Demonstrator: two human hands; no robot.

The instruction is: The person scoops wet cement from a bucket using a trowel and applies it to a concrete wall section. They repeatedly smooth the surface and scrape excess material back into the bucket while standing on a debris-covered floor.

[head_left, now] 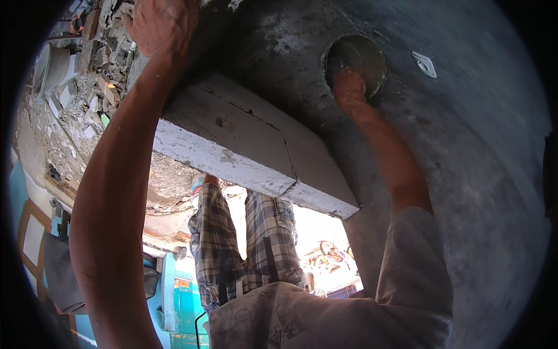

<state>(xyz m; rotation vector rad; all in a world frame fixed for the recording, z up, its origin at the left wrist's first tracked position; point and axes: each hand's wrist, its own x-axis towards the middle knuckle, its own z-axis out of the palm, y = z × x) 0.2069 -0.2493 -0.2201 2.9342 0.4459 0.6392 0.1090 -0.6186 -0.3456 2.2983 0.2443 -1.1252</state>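
My left hand (165, 23) reaches to the top edge of the view, against the edge of the dark grey concrete. Its thumb stands apart from the palm, the fingertips are cut off, and no held thing shows. My right hand (350, 85) reaches into a round recess (375, 61) with a pale, rough rim in the grey surface. I cannot tell whether this is a hole or a sunken container. The right fingers are hidden in shadow, so what they hold, if anything, does not show. Right of the recess lies a small white fitting (424, 64) with a ring-shaped middle.
Below my arms juts a thick pale slab (244, 125) with a dark crack line. A curved grey concrete wall (488, 192) rises at the right. Broken rubble (107, 55) lies at the upper left. A bucket (197, 187) stands beside my leg; a bicycle (331, 253) shows beyond.
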